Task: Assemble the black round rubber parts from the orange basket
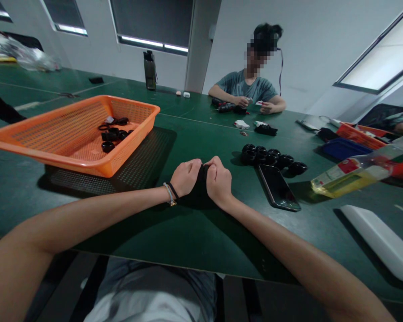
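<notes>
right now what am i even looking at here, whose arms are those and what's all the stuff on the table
The picture comes from a camera worn on a person's head, looking forward and down, so the two bare arms are the wearer's own. The left hand and right hand are pressed together around a small black part, mostly hidden by the fingers. On the green table sit an orange basket with a few black rings inside, a cluster of black rings, a phone lying flat, and a tipped bottle of yellow liquid. Across the table another person works with their own hands.
</notes>
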`<state>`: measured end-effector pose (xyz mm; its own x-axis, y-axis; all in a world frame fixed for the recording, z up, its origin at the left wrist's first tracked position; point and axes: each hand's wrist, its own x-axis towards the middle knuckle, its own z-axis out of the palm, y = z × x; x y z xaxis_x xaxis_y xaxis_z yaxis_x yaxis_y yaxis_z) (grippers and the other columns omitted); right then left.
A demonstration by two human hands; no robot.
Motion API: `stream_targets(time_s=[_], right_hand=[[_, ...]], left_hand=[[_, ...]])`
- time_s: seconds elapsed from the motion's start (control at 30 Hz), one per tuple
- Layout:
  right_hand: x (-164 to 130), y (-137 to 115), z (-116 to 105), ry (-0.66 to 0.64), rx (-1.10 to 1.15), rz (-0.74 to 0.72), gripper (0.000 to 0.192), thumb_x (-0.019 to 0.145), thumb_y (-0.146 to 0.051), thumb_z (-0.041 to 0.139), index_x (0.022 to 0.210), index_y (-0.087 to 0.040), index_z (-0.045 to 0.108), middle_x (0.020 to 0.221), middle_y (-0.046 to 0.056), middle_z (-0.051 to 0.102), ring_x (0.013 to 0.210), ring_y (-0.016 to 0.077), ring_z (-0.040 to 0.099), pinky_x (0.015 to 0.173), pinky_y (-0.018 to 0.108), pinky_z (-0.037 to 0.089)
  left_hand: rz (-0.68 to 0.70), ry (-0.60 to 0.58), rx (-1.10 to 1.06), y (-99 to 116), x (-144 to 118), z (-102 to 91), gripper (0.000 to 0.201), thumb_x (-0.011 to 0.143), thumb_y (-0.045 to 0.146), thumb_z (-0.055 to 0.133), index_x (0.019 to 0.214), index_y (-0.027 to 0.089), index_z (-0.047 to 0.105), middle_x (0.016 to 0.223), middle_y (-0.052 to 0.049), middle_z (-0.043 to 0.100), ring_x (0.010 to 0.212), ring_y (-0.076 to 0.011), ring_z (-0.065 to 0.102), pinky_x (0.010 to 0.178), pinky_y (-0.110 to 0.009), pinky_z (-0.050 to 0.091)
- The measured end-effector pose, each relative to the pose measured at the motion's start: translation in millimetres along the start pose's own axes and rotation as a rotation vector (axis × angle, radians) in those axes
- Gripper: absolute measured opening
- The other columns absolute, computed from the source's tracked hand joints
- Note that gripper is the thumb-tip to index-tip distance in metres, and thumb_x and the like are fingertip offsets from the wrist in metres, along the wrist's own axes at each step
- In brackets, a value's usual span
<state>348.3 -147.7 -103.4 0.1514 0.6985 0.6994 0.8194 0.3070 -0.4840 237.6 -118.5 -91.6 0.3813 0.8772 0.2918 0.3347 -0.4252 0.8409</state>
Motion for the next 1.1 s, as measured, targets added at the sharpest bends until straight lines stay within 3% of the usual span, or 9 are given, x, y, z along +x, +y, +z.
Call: stream_targets(time_s=[0.1,0.2,0.33,0.47,0.6,0.73,0.9,1.1], right_hand=[[2.9,11.5,-3.7,-0.003,-0.051,-0.189,0.023,0.082,-0.025,0.028,0.072,-0.021,0.048,0.054,0.0,0.053,0.047,0.0138,0.047,0.048,0.026,0.034],[5.5,20.1,-8.0,-0.004,-0.087,-0.384,0.023,0.082,-0.026,0.03,0.076,-0.02,0.051,0.061,0.003,0.059,0.053,0.0144,0.053,0.052,0.026,0.039],[5.5,19.7,-10.4,0.025,-0.107,-0.478,0.022,0.082,-0.025,0.032,0.076,-0.019,0.053,0.062,0.004,0.061,0.055,0.0147,0.055,0.053,0.026,0.041],[2.2,12.2,-8.0,0.03,-0.092,-0.38,0.021,0.082,-0.021,0.031,0.073,-0.02,0.05,0.059,0.002,0.06,0.05,0.0131,0.053,0.05,0.024,0.037],[0.1,8.3,-4.9,-0.033,-0.077,-0.271,0.021,0.082,-0.022,0.028,0.072,-0.021,0.047,0.055,0.0,0.057,0.045,0.0122,0.049,0.047,0.024,0.032],[-0.5,5.2,-2.4,-0.067,-0.031,-0.131,0.022,0.081,-0.024,0.026,0.07,-0.021,0.045,0.052,-0.001,0.051,0.043,0.0122,0.044,0.046,0.024,0.028],[-0.1,-4.1,-1.9,-0.118,0.015,0.1,0.02,0.079,-0.024,0.025,0.068,-0.022,0.042,0.051,-0.002,0.041,0.045,0.0132,0.04,0.048,0.025,0.024],[0.3,-9.7,-2.2,-0.166,0.106,0.302,0.018,0.078,-0.022,0.025,0.064,-0.023,0.037,0.054,-0.001,0.043,0.052,0.0149,0.041,0.053,0.026,0.026]], left_hand=[[-0.206,-0.067,-0.228,0.4,2.5,3.4,0.042,0.089,0.042,0.025,0.06,0.017,0.044,0.051,0.001,0.042,0.049,-0.0109,0.042,0.047,-0.022,0.032],[-0.373,-0.124,-0.311,0.2,5.9,5.1,0.05,0.089,0.048,0.025,0.053,0.017,0.04,0.042,0.003,0.035,0.039,-0.0092,0.036,0.042,-0.022,0.029],[-0.353,-0.15,-0.283,-5.4,7.8,6.2,0.051,0.089,0.047,0.021,0.049,0.018,0.037,0.038,0.002,0.034,0.036,-0.0099,0.036,0.04,-0.023,0.029],[-0.219,-0.115,-0.207,-17.4,6.9,7.5,0.037,0.088,0.04,0.028,0.06,0.019,0.041,0.044,0.003,0.038,0.043,-0.0114,0.043,0.044,-0.022,0.032],[-0.053,-0.056,0.08,-21.8,4.2,6.8,0.022,0.087,0.026,0.032,0.07,0.019,0.045,0.054,0.001,0.047,0.053,-0.0139,0.049,0.051,-0.023,0.036],[0.001,-0.089,0.385,-12.3,0.7,2.1,0.004,0.078,0.014,0.044,0.076,0.016,0.046,0.066,-0.003,0.057,0.062,-0.0171,0.054,0.058,-0.026,0.04],[-0.073,-0.081,0.506,1.1,-1.6,-1.7,0.024,0.087,0.015,0.03,0.079,0.013,0.053,0.08,-0.012,0.065,0.077,-0.0218,0.061,0.069,-0.03,0.044],[-0.163,-0.136,0.705,12.8,-1.1,-1.3,0.039,0.093,0.018,0.021,0.09,0.01,0.059,0.093,-0.013,0.067,0.091,-0.0227,0.063,0.076,-0.03,0.045]])
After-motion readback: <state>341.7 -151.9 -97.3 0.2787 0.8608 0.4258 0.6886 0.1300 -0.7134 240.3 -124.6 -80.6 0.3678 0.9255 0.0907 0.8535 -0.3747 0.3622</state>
